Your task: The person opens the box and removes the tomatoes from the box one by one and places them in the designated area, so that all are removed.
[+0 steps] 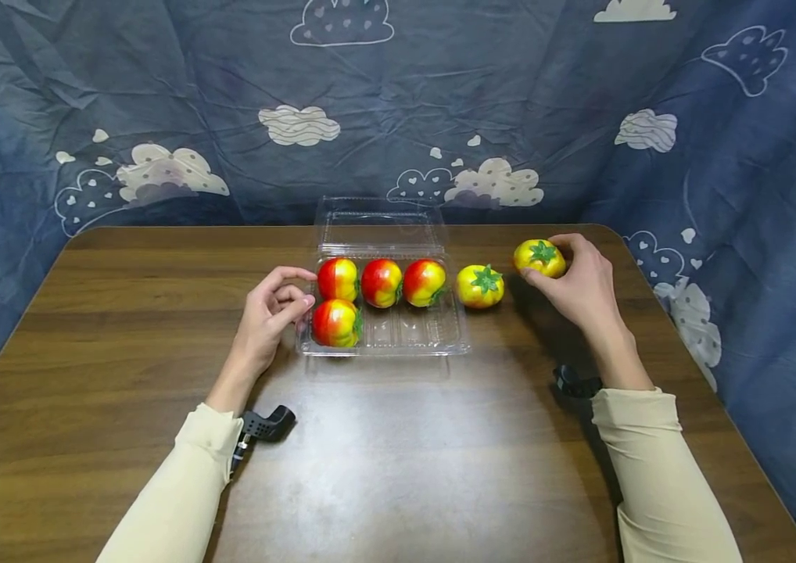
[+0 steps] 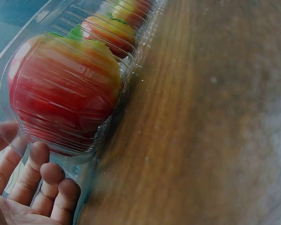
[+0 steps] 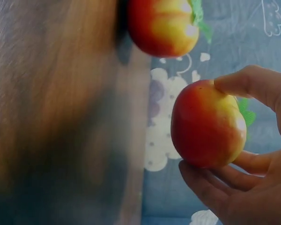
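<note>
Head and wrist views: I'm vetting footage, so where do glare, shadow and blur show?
Head view: pale glare on the table, near middle, and dark shadow beside the right hand; left wrist view: tabletop blurred toward the right, light streaks on the clear container; right wrist view: tabletop blurred, held fruit sharper.

Clear plastic hinged box (image 1: pixel 415 332), open; four round red-and-yellow fruits (image 1: pixel 381 283) inside; fifth fruit (image 1: pixel 478 289) just beside; sixth fruit (image 1: pixel 537 258) held.

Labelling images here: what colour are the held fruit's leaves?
Green leaves; the head view shows them best.
</note>
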`<state>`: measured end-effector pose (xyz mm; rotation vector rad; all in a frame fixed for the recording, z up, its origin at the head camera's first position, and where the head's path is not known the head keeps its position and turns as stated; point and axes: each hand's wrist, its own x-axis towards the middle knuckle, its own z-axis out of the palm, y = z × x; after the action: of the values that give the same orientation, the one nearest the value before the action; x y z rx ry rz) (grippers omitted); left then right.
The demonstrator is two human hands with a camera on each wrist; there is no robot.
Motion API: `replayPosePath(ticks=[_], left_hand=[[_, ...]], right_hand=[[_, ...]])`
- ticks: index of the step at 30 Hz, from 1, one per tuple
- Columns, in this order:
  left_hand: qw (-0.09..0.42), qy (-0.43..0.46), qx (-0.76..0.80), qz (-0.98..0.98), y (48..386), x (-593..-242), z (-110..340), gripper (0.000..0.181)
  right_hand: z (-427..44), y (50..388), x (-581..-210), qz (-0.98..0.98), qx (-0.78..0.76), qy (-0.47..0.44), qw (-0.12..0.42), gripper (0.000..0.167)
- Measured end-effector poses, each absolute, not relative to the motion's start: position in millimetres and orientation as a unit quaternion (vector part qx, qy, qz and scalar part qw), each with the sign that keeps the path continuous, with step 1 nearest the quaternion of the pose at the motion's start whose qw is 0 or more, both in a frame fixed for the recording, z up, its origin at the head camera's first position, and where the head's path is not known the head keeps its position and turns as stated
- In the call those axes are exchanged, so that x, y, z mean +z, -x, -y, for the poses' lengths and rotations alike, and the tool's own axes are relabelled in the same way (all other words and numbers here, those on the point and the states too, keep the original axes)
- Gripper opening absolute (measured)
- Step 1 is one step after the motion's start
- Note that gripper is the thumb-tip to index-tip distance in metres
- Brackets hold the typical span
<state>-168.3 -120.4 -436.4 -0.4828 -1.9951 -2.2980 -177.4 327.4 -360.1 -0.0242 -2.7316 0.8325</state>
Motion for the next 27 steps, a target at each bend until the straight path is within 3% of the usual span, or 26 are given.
replayPosePath(ticks=[13, 27], left_hand=[[0.028, 0.158, -0.750, 0.642, 167.3, -436.9, 120.8, 0.031], [0.030, 0.156, -0.751, 0.640, 167.8, -437.5, 119.8, 0.030]], right_hand=[[-337.6, 183.9, -378.6, 0.959, 0.279, 0.035, 0.041, 0.074], [-337.6, 181.5, -374.1, 0.963, 0.266, 0.027, 0.017, 0.082]])
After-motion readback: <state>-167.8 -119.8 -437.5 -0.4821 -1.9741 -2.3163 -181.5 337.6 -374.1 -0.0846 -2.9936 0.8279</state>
